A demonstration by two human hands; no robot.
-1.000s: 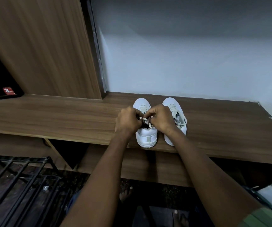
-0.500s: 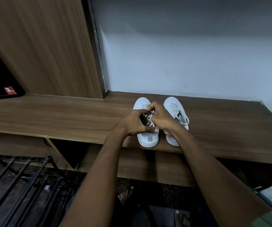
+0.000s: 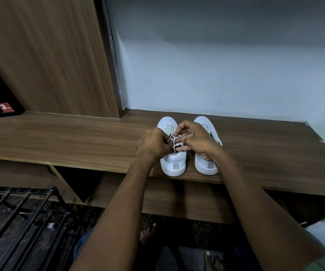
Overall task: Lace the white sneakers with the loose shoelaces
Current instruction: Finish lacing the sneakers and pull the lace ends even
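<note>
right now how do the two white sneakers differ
Both hands work a shoelace over the left sneaker: left hand, right hand. No fingers hold the right sneaker; the right forearm partly hides it. Its lace lies loose at its side. Both are white, side by side, heels at the wooden shelf edge.

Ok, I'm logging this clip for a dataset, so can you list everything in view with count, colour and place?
sneakers: two, white, side by side at the shelf's front edge, heels toward the camera
shoelace: one worked, pale, over the left sneaker's opening
shelf: one, brown wood, across the middle
wooden panel: one, brown, upper left
wall: pale, behind the shelf
metal rack: one, black, lower left
red sticker: one, far left on a dark surface
left hand: grip on the shoelace
right hand: grip on the shoelace
bare feet: two, bottom centre
</note>
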